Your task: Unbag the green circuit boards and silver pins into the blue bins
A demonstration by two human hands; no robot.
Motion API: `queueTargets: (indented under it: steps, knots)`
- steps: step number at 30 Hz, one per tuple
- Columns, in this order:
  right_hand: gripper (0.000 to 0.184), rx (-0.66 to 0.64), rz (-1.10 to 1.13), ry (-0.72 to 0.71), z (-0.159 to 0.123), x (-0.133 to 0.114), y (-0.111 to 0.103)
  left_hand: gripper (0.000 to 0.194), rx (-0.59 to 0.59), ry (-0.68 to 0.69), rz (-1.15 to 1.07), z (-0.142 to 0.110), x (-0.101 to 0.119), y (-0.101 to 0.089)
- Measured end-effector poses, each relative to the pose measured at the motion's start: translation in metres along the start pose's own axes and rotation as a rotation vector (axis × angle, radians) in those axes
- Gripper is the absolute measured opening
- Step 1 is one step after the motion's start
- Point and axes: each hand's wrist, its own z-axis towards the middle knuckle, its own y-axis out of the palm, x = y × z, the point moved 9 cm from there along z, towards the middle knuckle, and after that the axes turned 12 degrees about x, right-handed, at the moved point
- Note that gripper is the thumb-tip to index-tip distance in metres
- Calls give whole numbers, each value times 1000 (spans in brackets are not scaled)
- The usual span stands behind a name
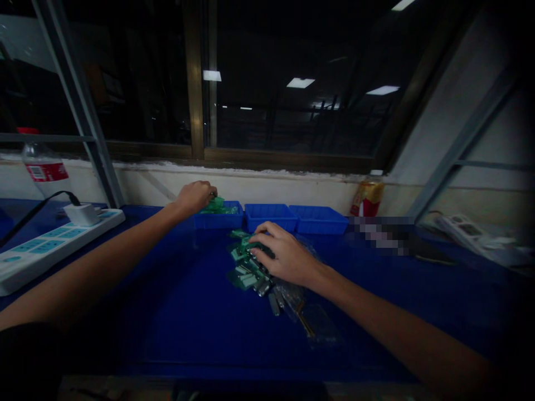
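Observation:
My left hand [195, 197] is over the left blue bin [217, 221], fingers closed on a small green plastic packet [216, 200]. More green packets [229, 210] lie inside that bin. On the table, a loose pile holds green packets [242, 277], small grey metal-looking pieces [274, 304] and clear plastic bags [320, 326]. My right hand [286, 253] is above this pile, palm down. Its thumb and forefinger are curved and apart, with nothing plainly gripped. It hides part of the pile beneath it.
Two more blue bins, a middle one [270, 211] and a right one [320, 220], stand along the wall. To the left are a white power strip [54, 245] with a plugged-in charger [81, 214] and a bottle [45, 170]. A red-and-gold container [370, 197] stands at back right.

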Motion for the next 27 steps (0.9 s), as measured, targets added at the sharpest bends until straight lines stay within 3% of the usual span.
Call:
queueTargets:
  steps: [5, 9, 12, 14, 16, 19, 24, 27]
  knots:
    - [18, -35, 3, -5, -3, 0, 4, 12, -76, -35, -32, -1, -11, 27]
    - [19, -56, -7, 20, -2, 12, 4, 11, -73, -39, -58, -5, -4, 23]
    - [19, -37, -32, 95, 0, 32, 2, 19, -30, 4, -88, -25, 22, 10]
    - [19, -53, -42, 147, -2, 43, 4, 24, 4, 91, -197, -49, 52, 3]
    - [22, -79, -39, 161, -5, 48, 8, 25, -30, 158, -316, -77, 79, 3]
    - [33, -104, -27, 90, -7, 42, 15, 28, -127, 164, -340, -109, 100, 12]
    - [11, -10, -58, 60, 2, 36, 10, 30, -268, 47, -375, -122, 107, 15]
    - [12, 137, -3, 119, 9, 32, -8, 39, -396, -275, -621, -128, 99, 18]
